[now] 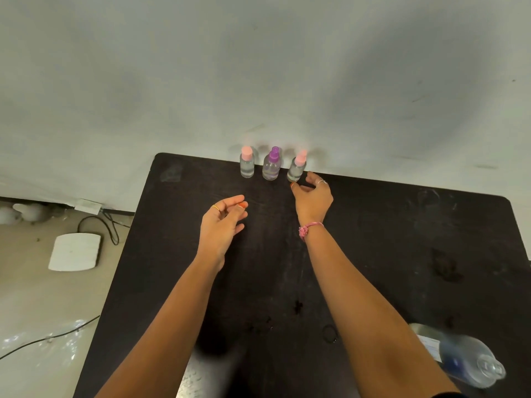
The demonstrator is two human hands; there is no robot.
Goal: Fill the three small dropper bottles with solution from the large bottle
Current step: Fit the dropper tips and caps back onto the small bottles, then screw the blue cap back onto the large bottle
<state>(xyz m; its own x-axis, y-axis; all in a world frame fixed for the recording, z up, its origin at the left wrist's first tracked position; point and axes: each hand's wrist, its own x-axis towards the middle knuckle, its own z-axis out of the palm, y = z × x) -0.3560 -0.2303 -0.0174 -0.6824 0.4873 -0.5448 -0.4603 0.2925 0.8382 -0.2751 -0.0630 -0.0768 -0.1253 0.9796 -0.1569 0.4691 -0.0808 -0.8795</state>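
Table: black rectangular tabletop [402, 239], far edge against a pale wall [258, 67].
Large bottle: clear plastic bottle [465, 357] at the near right corner, tilted, neck toward the viewer.
Right hand [313, 198]: extended to the far edge, fingers loosely spread and empty, fingertips just beside the right pink-capped bottle; contact cannot be told. Pink thread bracelet [309, 228] at the wrist.
Left hand [222, 222]: raised mid-table, fingers relaxed, holding nothing.
Small bottles: three clear bottles in a row at the far edge: left pink-capped bottle [247, 165] upright, purple-capped spray bottle [271, 166] in the middle, right pink-capped bottle [296, 168] tilted.
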